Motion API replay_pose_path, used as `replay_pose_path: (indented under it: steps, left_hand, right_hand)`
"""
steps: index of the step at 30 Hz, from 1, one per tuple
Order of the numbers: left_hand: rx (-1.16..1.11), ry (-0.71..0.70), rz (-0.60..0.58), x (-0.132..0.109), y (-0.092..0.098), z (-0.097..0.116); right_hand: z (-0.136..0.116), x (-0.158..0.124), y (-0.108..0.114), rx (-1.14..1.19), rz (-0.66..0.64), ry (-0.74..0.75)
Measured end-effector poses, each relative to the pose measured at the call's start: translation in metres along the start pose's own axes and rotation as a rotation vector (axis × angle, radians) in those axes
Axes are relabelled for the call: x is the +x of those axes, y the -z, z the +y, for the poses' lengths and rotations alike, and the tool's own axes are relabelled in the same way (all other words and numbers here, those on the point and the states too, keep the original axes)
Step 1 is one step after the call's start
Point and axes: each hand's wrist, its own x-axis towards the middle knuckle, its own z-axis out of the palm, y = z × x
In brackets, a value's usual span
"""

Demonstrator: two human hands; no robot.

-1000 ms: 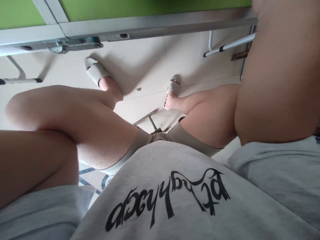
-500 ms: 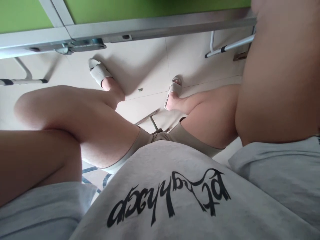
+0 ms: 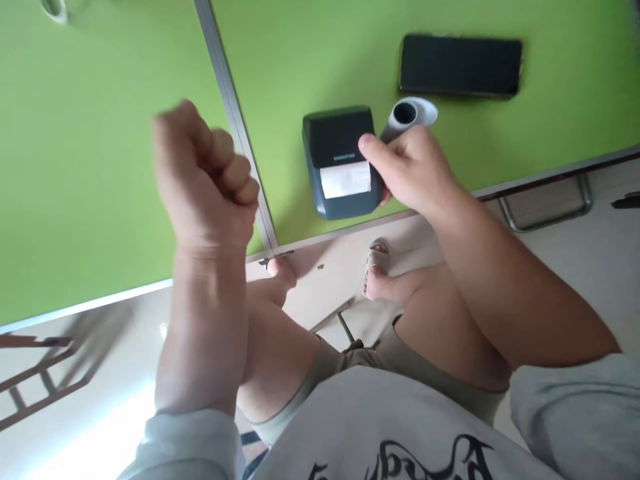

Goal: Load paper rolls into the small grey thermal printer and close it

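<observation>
A small dark label printer (image 3: 340, 137), with a white strip of paper (image 3: 346, 180) out of its front, is at the near edge of the green table. My right hand (image 3: 413, 167) grips its right side, thumb on the top and a fingertip showing low on the side. Just behind that hand is a white paper roll (image 3: 425, 110) with a dark hollow core, partly covered by the hand. To the left of the printer my left hand (image 3: 207, 173) is raised in a fist, slightly blurred. Nothing shows in its curled fingers.
A black phone (image 3: 460, 65) lies on the green tabletop (image 3: 100, 187) behind the roll. A metal seam (image 3: 235, 113) divides the tabletop left of the printer. Another white round object (image 3: 55, 10) is cut off at the top left. Metal table legs (image 3: 550, 207) stand below the edge.
The view has risen and shifted from the floor and table edge onto the tabletop. Both hands have come into sight, the right one on the printer and the left one in a fist.
</observation>
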Motion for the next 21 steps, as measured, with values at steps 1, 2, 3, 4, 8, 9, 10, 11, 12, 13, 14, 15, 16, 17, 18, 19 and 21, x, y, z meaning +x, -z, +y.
replay_pose_path:
  steps: [1,2,3,4,8,9,10,11,12,13,14,15,16,17,18,19,21]
  left_hand:
    - [-0.035,0.008,-0.052,0.001,-0.002,0.002]
    - [-0.064,0.035,-0.1,0.003,-0.004,0.001]
    - [-0.086,0.073,-0.138,0.004,-0.006,-0.001]
    - [-0.088,0.122,-0.156,0.006,-0.006,-0.005]
    - [-0.159,0.236,-0.182,0.016,-0.007,-0.02]
    - [-0.177,0.25,-0.189,0.018,-0.007,-0.022]
    - [-0.192,0.263,-0.191,0.019,-0.007,-0.023]
    - [-0.206,0.271,-0.189,0.02,-0.006,-0.024]
    - [-0.216,0.277,-0.184,0.02,-0.006,-0.025]
    - [-0.221,0.28,-0.184,0.02,-0.005,-0.025]
    - [-0.222,0.275,-0.188,0.019,-0.005,-0.025]
    - [-0.221,0.266,-0.195,0.019,-0.005,-0.026]
    - [-0.216,0.255,-0.203,0.019,-0.004,-0.026]
    - [-0.209,0.25,-0.213,0.019,-0.004,-0.027]
    - [-0.201,0.251,-0.219,0.019,-0.005,-0.027]
    - [-0.193,0.259,-0.223,0.019,-0.005,-0.027]
    - [-0.185,0.281,-0.228,0.019,-0.006,-0.026]
  right_hand:
    - [0.004,0.001,-0.001,-0.021,-0.014,-0.007]
    - [0.008,0.002,-0.002,-0.034,-0.016,-0.003]
    - [0.013,0.003,-0.003,-0.041,-0.017,0.008]
    - [0.017,0.005,-0.003,-0.042,-0.021,0.025]
    - [0.03,0.009,-0.005,-0.033,-0.028,0.089]
    - [0.032,0.009,-0.005,-0.034,-0.03,0.095]
    - [0.033,0.009,-0.005,-0.038,-0.033,0.095]
    - [0.033,0.009,-0.006,-0.045,-0.034,0.09]
    - [0.033,0.009,-0.006,-0.055,-0.034,0.084]
    - [0.032,0.009,-0.006,-0.065,-0.032,0.08]
    - [0.032,0.01,-0.006,-0.072,-0.027,0.084]
    - [0.032,0.01,-0.006,-0.078,-0.022,0.091]
    - [0.031,0.01,-0.006,-0.085,-0.017,0.098]
    - [0.031,0.01,-0.006,-0.095,-0.015,0.102]
    - [0.03,0.01,-0.006,-0.109,-0.013,0.102]
    - [0.029,0.01,-0.006,-0.127,-0.01,0.097]
    - [0.028,0.01,-0.006,-0.166,-0.005,0.076]
